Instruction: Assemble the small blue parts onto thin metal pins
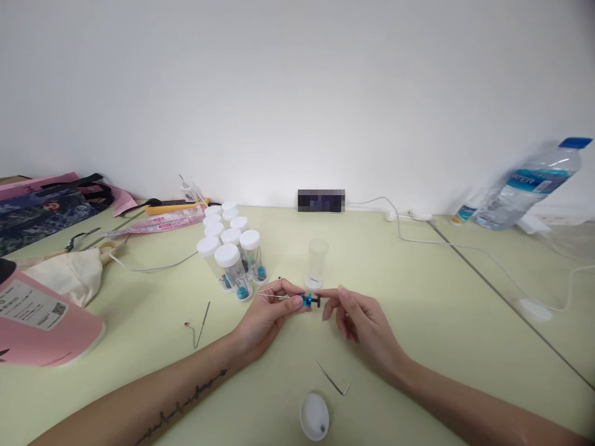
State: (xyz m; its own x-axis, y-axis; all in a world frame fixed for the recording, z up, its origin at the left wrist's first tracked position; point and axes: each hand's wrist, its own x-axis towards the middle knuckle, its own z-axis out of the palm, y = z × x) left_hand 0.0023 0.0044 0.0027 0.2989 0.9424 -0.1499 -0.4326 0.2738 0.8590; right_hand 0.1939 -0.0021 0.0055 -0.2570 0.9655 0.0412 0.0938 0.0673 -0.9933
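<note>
My left hand (pixel 268 314) pinches a small blue and black metal part (pixel 310 300) between thumb and fingers, together with a thin bent wire (pixel 269 292). My right hand (pixel 356 314) meets it from the right, thumb and forefinger pinched on the part's black end. Both hands hover just above the pale green table (pixel 418 322). An open clear vial (pixel 317 264) stands upright right behind the part. A cluster of white-capped vials (pixel 230 251) stands left of it, some holding blue pieces.
A white cap (pixel 315 416) and a bent wire (pixel 333 378) lie near the front edge; another wire (pixel 201 326) lies to the left. A pink package (pixel 41 319), cloth bag (pixel 65 272), power strip (pixel 174 205), white cables (pixel 465 248) and water bottle (pixel 530 186) ring the table.
</note>
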